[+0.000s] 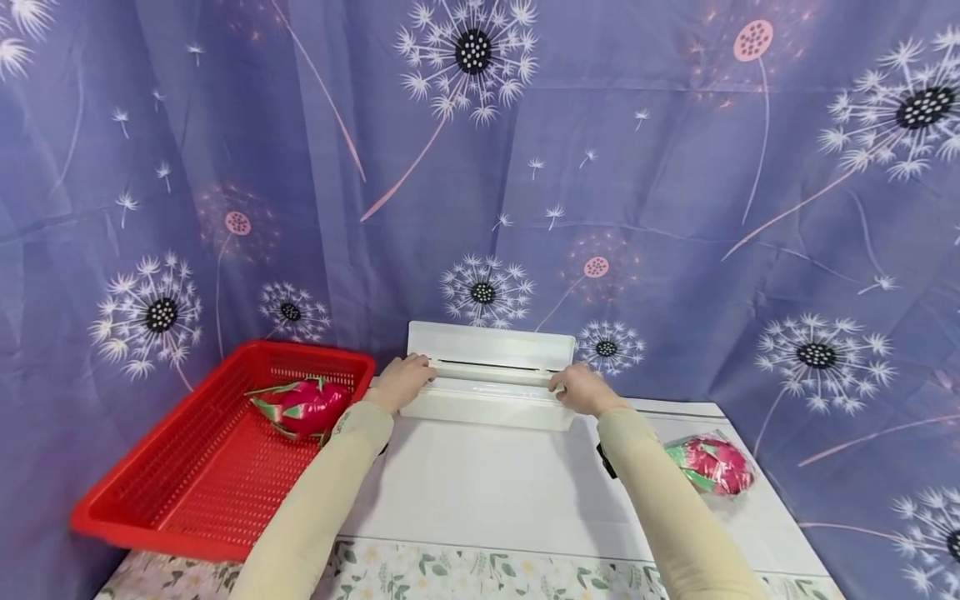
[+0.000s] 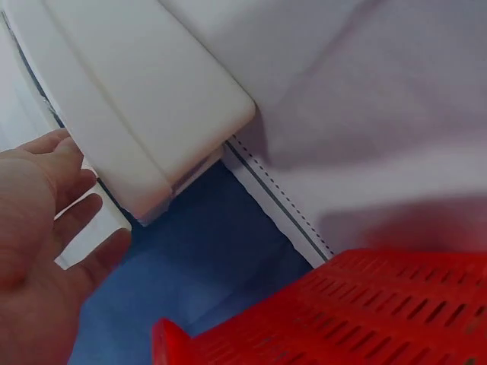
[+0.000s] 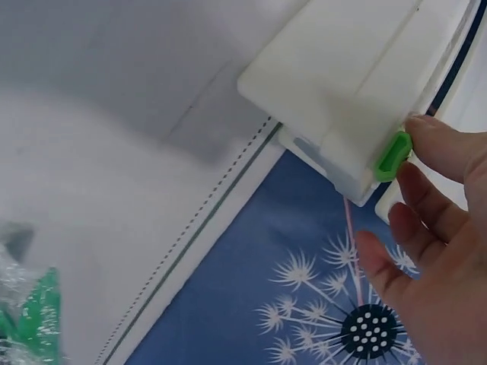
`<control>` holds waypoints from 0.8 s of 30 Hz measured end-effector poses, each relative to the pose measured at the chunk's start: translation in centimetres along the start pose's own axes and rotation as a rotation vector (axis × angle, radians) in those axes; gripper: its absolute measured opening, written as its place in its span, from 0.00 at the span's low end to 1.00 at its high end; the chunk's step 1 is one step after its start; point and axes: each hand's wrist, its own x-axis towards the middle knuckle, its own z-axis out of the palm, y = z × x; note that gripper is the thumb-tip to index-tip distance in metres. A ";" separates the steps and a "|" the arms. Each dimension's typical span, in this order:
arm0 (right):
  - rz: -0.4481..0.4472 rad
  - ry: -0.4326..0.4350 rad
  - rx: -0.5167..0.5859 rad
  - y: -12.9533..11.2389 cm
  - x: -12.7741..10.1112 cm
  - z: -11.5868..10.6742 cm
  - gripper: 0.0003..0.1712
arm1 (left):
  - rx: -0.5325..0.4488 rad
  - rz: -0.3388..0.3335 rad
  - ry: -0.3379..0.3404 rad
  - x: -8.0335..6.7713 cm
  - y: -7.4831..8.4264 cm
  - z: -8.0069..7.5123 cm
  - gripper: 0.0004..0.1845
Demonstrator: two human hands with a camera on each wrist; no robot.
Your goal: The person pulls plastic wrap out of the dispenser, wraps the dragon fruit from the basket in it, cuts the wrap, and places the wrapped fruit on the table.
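Sleeves first, cream, one on each of my forearms, running up from the near edge of the table (image 1: 487,492).

Left hand (image 1: 405,379): at the left end of the white box (image 1: 491,375), fingers loosely extended along the slot between lid and base; the wrist view shows them relaxed and spread beside the box corner, curled round nothing.

Right hand (image 1: 581,387): at the right end of the box, fingers mostly straight. In the wrist view a fingertip touches the green tab (image 3: 393,154) on that end; no grip.

Box: between my two hands, at the far edge of the table, against the curtain (image 1: 675,183), lid tilted up.

Left of my left hand: red basket (image 1: 150,492), slotted walls, just beside the box end. Inside it, one dragon fruit (image 1: 303,406), pink with green tips.

Right of my right forearm: wrapped dragon fruit (image 1: 712,464), in clear film, lying on the table, apart from the box.
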 end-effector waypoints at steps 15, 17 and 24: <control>-0.060 0.009 0.063 0.5 0.7 1.4 0.10 | -0.028 -0.133 0.172 -0.4 0.0 0.9 0.06; -0.044 0.026 0.077 0.5 0.8 1.4 0.09 | -0.065 -0.169 0.175 -0.4 -0.1 0.9 0.06; -0.029 0.068 0.120 0.6 1.1 1.3 0.05 | -0.177 -0.254 0.176 -0.2 -0.2 1.2 0.06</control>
